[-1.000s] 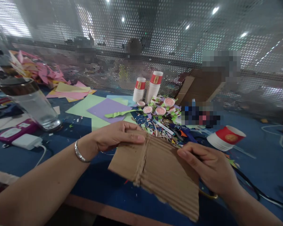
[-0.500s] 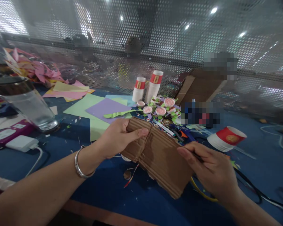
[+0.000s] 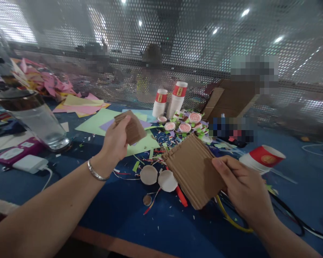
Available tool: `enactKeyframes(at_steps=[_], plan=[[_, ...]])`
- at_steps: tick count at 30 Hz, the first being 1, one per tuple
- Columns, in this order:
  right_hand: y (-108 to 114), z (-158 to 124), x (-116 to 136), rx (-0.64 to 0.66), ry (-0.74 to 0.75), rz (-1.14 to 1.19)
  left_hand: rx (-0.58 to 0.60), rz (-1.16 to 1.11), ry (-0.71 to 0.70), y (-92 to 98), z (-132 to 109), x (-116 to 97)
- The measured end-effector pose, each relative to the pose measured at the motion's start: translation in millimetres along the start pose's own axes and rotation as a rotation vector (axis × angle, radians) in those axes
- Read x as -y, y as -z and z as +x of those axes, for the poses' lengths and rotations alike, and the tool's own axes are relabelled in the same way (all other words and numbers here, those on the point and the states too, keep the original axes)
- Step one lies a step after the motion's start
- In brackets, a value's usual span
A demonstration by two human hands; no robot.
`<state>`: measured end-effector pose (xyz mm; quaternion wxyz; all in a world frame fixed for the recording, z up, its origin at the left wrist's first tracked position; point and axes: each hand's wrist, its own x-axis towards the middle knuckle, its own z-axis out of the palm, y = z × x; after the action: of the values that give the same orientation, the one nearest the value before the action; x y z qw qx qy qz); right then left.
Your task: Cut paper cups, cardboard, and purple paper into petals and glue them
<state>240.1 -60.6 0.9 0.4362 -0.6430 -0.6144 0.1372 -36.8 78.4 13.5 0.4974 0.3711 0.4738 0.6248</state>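
My left hand (image 3: 115, 138) is closed on a small piece of corrugated cardboard (image 3: 136, 129), held up over the coloured paper sheets. In my right hand (image 3: 240, 182) is a larger, squarish piece of cardboard (image 3: 195, 172), pinched by its right edge and tilted above the table. The two pieces are apart, and their facing edges look ragged. Between and below them lie two pale round discs (image 3: 149, 175), a small brown disc (image 3: 147, 200) with a thin twisted strand, and a red stick-like thing (image 3: 181, 196), partly behind the larger cardboard.
Stacked paper cups (image 3: 177, 98) stand behind a heap of round decorated pieces (image 3: 185, 128). A glass bottle (image 3: 40, 120) and a purple box (image 3: 18, 150) are at left. At right, a paper cup (image 3: 262, 157) lies near cables (image 3: 231, 220). A cardboard box (image 3: 231, 98) leans at the back.
The single cardboard piece has come apart in two. My left hand moved left and up with the smaller part; the larger stays in my right hand, uncovering the pale discs.
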Motion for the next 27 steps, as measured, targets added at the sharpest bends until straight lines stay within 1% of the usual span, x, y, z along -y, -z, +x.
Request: enactKeyframes(at_steps=[1,2,7,9,11,13,15,19,22,24,25,27], plan=[[-1,2,-3,0.03,-0.028,0.03,-0.009,-0.067,0.058,-1.9,-2,1],[-2,3,-5,0.053,-0.066,0.061,0.007,-0.097,0.074,-3.9,-4,1],[-7,9,-12,0.102,-0.296,0.203,-0.031,-0.147,0.081,-6.6,-7,-6],[-11,13,-10,0.133,-0.378,0.28,0.008,-0.135,0.096,-5.0,-6,-8],[-15,18,-7,0.168,-0.42,0.35,0.06,-0.118,0.094,-3.3,-6,-8],[-19,24,-1,0.203,-0.411,0.376,0.092,-0.111,0.076,-2.3,-6,-7],[-25,32,6,0.237,-0.391,0.38,0.087,-0.109,0.034,-2.0,-7,-5],[-44,58,17,0.319,-0.334,0.382,0.077,-0.053,-0.131,-2.6,-7,-2],[-58,79,18,0.364,-0.287,0.314,0.104,-0.009,-0.244,-2.2,-6,1],[-60,88,14,0.377,-0.251,0.226,0.117,0.022,-0.288,-1.6,-4,3],[-57,89,12,0.381,-0.23,0.174,0.129,0.042,-0.3,-1.3,-4,3],[-45,85,8,0.376,-0.192,0.062,0.161,0.077,-0.303,-1.1,-4,4]])
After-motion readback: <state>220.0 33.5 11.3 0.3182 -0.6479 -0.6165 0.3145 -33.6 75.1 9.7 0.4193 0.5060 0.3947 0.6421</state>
